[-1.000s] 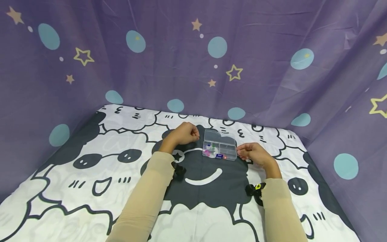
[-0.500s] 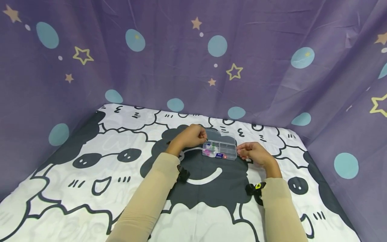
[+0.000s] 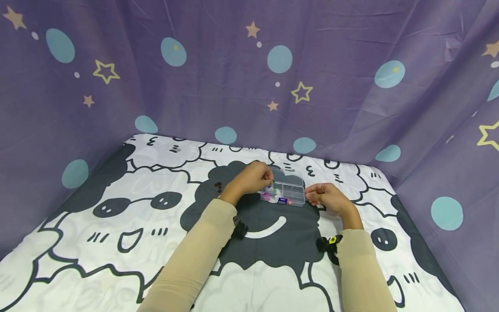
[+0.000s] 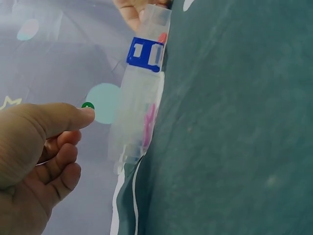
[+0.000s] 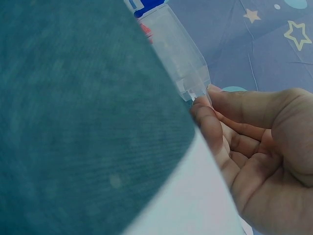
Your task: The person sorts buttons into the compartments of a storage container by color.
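A clear plastic compartment box [image 3: 294, 191] lies on the dark part of the printed cloth, its lid [image 3: 291, 177] raised at the back. Small pink [image 4: 149, 125], white, green and red pieces show in its front left and front middle, along with a blue tag [image 4: 145, 54] with white marks. Over the box's left side, my left hand [image 3: 255, 177] pinches a small green disc [image 4: 88, 105] between thumb and forefinger; part of the disc is hidden by the thumb. My right hand [image 3: 327, 197] pinches the box's right end between thumb and fingers, as the right wrist view shows.
Several small dark brown pieces [image 3: 218, 187] lie on the cloth left of the box, beside my left wrist. The white and dark cartoon cloth [image 3: 257, 242] covers the surface. A purple curtain [image 3: 234, 86] hangs behind and at both sides.
My left hand has moved right, from beside the box to over its left compartments. The brown pieces have come into view behind it. My right hand stays at the box's right end.
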The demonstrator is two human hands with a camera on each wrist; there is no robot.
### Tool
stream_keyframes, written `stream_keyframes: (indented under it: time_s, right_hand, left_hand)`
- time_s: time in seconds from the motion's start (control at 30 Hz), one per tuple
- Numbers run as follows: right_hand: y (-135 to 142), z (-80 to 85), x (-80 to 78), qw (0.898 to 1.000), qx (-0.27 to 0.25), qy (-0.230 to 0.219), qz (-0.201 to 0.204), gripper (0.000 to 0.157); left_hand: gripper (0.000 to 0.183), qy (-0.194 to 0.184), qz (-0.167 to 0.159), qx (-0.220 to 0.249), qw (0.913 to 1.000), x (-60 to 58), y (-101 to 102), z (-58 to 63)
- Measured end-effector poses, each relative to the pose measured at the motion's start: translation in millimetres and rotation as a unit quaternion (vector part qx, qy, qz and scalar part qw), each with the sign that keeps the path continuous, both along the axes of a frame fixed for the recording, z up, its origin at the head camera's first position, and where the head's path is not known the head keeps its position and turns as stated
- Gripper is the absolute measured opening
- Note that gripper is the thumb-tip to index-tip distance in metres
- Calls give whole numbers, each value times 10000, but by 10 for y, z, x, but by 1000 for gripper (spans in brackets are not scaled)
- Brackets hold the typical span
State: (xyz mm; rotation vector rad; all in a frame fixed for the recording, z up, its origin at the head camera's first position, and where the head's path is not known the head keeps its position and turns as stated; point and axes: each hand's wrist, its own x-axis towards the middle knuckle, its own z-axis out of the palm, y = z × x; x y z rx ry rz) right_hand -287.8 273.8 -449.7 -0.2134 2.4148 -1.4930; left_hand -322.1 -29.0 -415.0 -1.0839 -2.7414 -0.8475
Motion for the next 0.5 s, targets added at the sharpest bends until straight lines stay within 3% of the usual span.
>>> stream_keyframes:
  time_s: [0.17,0.5]
  right_hand:
    - [-9,1,6,10000,-13,-6,-51,25]
    - [-1,-15,-2,10000,-57,13,-2,26]
  left_hand:
    - [4,206,61,-129,9997,-12,64,-31]
    - [7,223,264,-277,9990,-1,145,-98]
